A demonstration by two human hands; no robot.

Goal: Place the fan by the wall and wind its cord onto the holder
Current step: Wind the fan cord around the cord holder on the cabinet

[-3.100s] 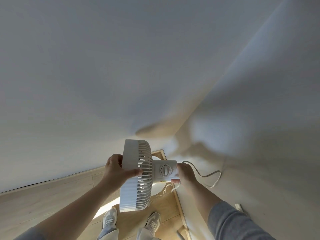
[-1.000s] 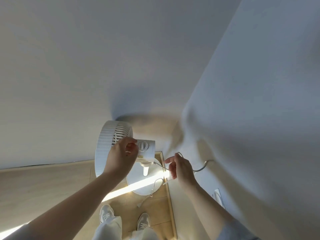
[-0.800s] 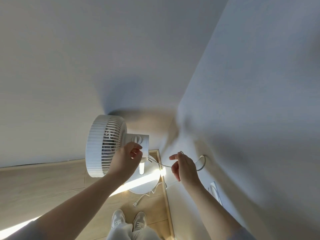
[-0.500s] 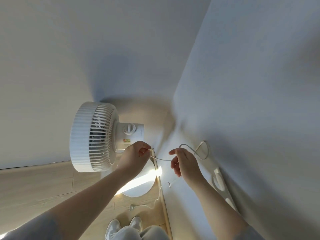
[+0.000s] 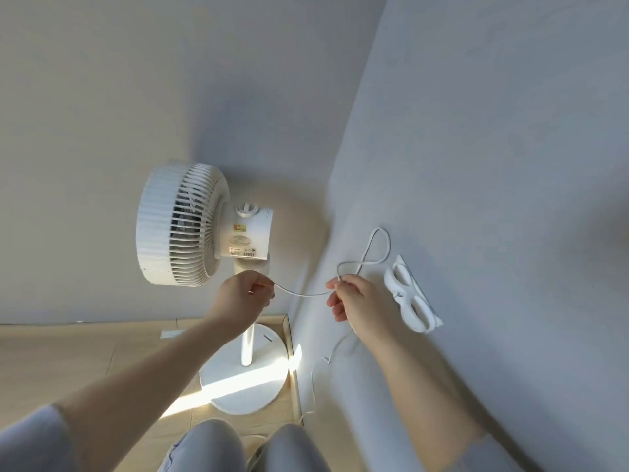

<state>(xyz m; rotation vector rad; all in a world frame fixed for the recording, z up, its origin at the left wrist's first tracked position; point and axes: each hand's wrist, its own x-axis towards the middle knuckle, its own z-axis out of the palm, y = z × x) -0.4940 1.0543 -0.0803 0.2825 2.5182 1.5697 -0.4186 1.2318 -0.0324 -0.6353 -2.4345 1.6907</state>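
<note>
A white pedestal fan [image 5: 190,229] stands upright in the room's corner, its round base [image 5: 248,386] on the wooden floor. Its thin white cord [image 5: 377,253] runs between both hands and loops up against the right wall. My left hand [image 5: 243,296] pinches the cord just below the fan's head. My right hand [image 5: 357,301] pinches it further along, below the loop. A white two-lobed cord holder [image 5: 410,296] is fixed on the right wall, just right of my right hand, with no cord on it. More cord hangs down along the wall.
Two pale walls meet in a corner behind the fan. Wooden skirting [image 5: 289,338] runs along the floor's edges. My legs in grey trousers [image 5: 252,447] stand just in front of the fan's base. A strip of sunlight crosses the base and floor.
My left hand has left the fan's head and taken the cord. The fan stands on its own now. My right hand has drawn the cord towards the wall holder, which has come into view.
</note>
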